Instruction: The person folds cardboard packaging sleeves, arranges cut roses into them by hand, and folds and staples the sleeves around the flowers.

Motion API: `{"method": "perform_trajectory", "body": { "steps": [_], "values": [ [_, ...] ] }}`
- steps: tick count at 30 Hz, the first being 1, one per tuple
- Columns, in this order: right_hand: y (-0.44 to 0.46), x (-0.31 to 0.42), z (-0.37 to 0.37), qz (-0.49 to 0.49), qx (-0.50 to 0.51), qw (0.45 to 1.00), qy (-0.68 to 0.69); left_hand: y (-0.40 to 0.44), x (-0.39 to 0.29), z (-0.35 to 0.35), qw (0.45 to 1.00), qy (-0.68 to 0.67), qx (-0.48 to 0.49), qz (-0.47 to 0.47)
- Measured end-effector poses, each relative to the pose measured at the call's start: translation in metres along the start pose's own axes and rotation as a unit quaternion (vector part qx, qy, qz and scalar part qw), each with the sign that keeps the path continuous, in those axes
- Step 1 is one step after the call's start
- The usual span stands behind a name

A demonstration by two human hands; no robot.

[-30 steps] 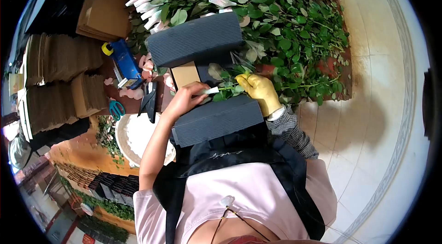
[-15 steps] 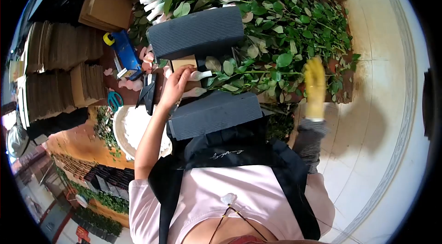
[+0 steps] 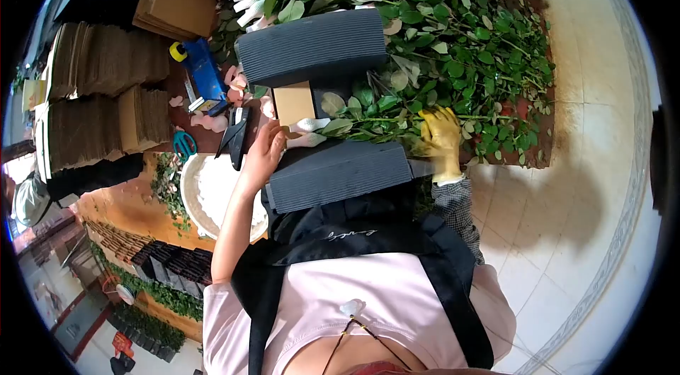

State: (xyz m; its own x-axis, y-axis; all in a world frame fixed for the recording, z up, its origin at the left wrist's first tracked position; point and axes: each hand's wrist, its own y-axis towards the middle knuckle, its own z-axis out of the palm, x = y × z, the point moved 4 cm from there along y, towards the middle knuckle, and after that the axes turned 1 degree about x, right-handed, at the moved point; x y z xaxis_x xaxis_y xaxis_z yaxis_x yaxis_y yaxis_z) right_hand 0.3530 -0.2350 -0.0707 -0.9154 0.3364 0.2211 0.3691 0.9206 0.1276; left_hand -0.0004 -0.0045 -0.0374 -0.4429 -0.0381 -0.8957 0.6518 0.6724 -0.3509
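My bare left hand (image 3: 265, 151) is at the bud end of two roses in white net sleeves (image 3: 309, 125), its fingers close together beside the sleeved heads. Whether it grips them is hard to see. My right hand (image 3: 440, 135), in a yellow glove, lies over the leafy stems (image 3: 397, 123) with its fingers bent; what is under them is hidden. The stems run between two dark ribbed blocks (image 3: 312, 47) (image 3: 338, 177). Between the blocks, a tan cardboard piece (image 3: 293, 104) lies left of the leaves.
A pile of leafy roses (image 3: 467, 42) covers the table's back. To the left are a blue tape dispenser (image 3: 205, 74), a black stapler (image 3: 235, 135), teal scissors (image 3: 184, 145), cardboard stacks (image 3: 106, 63) and a white basin (image 3: 219, 194).
My right hand moved out to the right along the stems, then back left onto them. My left hand drew back left from the sleeved heads. A second sleeved rose now shows between the blocks.
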Motion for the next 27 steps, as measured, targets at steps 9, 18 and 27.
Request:
{"method": "perform_trajectory", "body": {
  "steps": [9,18,27],
  "values": [
    [0.000,-0.012,0.019,0.042,0.115,0.992,-0.005,0.015,0.008,-0.002,0.992,-0.043,0.085,-0.085],
    [-0.003,-0.001,0.006,0.075,0.077,0.994,0.021,0.018,-0.006,-0.006,1.000,0.015,0.026,0.002],
    [-0.005,0.007,0.005,0.062,0.037,0.997,-0.015,0.035,0.012,-0.002,0.995,-0.084,0.015,-0.057]
  ]
}}
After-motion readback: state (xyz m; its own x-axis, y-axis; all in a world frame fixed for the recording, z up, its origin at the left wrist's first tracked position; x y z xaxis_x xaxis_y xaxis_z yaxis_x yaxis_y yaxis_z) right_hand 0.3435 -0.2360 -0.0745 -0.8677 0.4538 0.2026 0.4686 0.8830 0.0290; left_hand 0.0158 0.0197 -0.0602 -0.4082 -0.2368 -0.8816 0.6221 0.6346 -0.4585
